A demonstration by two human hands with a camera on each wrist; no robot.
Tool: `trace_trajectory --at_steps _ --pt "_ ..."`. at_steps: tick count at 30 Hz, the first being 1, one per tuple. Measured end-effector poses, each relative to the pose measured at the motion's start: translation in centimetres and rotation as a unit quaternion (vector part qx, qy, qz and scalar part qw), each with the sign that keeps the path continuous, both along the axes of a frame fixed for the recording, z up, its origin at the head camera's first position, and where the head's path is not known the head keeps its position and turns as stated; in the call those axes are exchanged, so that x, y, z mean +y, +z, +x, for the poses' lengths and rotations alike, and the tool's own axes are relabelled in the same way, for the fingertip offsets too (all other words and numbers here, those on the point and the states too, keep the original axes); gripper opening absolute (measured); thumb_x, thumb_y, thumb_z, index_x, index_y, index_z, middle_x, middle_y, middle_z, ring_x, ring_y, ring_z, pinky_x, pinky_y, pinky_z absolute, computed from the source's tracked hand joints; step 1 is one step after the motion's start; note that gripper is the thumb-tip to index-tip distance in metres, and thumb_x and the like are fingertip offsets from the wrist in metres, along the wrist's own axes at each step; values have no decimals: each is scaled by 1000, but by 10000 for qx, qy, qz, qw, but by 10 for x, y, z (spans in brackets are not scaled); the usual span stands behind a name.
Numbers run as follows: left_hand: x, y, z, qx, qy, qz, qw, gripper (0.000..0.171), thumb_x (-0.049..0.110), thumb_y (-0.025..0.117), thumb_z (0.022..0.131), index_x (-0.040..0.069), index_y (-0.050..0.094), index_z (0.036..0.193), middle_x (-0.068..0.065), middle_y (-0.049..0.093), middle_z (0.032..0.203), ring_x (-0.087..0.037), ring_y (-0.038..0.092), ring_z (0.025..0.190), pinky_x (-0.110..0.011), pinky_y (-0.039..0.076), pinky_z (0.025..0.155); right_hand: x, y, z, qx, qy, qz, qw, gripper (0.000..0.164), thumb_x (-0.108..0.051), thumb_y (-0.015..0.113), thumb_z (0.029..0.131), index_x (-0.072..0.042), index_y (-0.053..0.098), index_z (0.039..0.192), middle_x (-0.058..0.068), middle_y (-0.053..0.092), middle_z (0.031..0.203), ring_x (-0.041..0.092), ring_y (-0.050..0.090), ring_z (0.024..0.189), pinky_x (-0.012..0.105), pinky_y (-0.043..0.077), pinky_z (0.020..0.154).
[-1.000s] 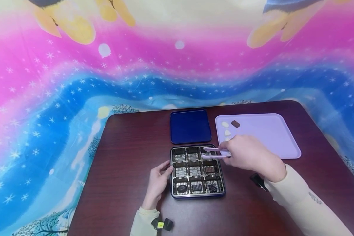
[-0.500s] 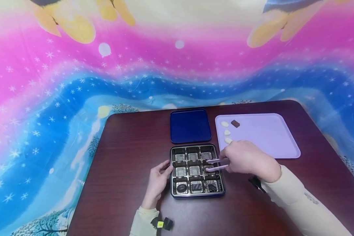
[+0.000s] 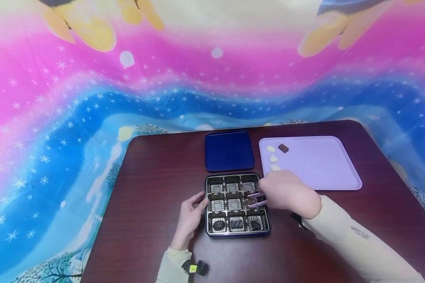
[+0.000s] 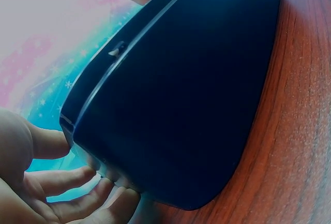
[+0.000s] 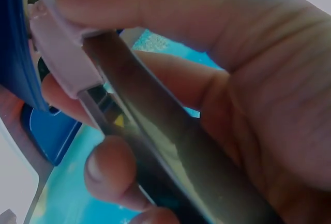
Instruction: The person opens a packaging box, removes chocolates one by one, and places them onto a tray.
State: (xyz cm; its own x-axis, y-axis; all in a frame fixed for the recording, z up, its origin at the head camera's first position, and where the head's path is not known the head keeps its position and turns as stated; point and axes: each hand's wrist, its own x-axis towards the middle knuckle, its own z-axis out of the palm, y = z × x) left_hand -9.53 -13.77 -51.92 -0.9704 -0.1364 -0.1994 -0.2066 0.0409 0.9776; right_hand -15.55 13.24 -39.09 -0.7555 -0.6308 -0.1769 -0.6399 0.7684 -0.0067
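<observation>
Nine-compartment chocolate tin (image 3: 234, 204): right grip (image 3: 287, 193) pinches lilac-tipped tongs (image 5: 64, 56) over it; loosely spread left grip (image 3: 189, 218) touches its side; sleeve print (image 3: 360, 232) illegible.

Shiny metal tongs (image 5: 155, 100) have plastic tips (image 5: 64, 58); the box (image 4: 176, 100) is smooth, its insert (image 3: 225, 193) glossy; plastic tray (image 3: 320, 165), wood-grained table (image 3: 156, 188), cloth backdrop (image 3: 212, 78).

Left forearm (image 3: 172, 265): pale-sleeved; aimed at the far edge of the desk (image 3: 152, 177);
Left hand (image 3: 188, 220): nearer the desk's left edge than its partner; thumb (image 4: 49, 144) spread from the bent fingers (image 4: 85, 200); gripping;
Right forearm (image 3: 361, 239): pale-sleeved; slanting inward from the desk's right side;
Right hand (image 3: 288, 192): back upward; pointed toward the desk's left edge; thumb and fingers in a pinch
</observation>
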Motion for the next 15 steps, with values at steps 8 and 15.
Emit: trace_trajectory --at_steps 8,15 --pt "1 1 0 -58 -2 35 10000 45 10 64 99 -10 54 138 -27 61 131 -27 67 98 -28 59 66 -15 -4 2 310 89 350 9989 20 -9 78 69 -19 61 65 1 61 66 21 58 59 46 52 50" --pt "0 1 0 -71 26 16 10000 44 9 64 99 -10 55 138 -26 62 131 -27 66 98 -28 58 66 -21 -4 2 367 112 438 9983 20 -13 83 66 -17 64 68 3 65 69 23 60 60 45 52 50"
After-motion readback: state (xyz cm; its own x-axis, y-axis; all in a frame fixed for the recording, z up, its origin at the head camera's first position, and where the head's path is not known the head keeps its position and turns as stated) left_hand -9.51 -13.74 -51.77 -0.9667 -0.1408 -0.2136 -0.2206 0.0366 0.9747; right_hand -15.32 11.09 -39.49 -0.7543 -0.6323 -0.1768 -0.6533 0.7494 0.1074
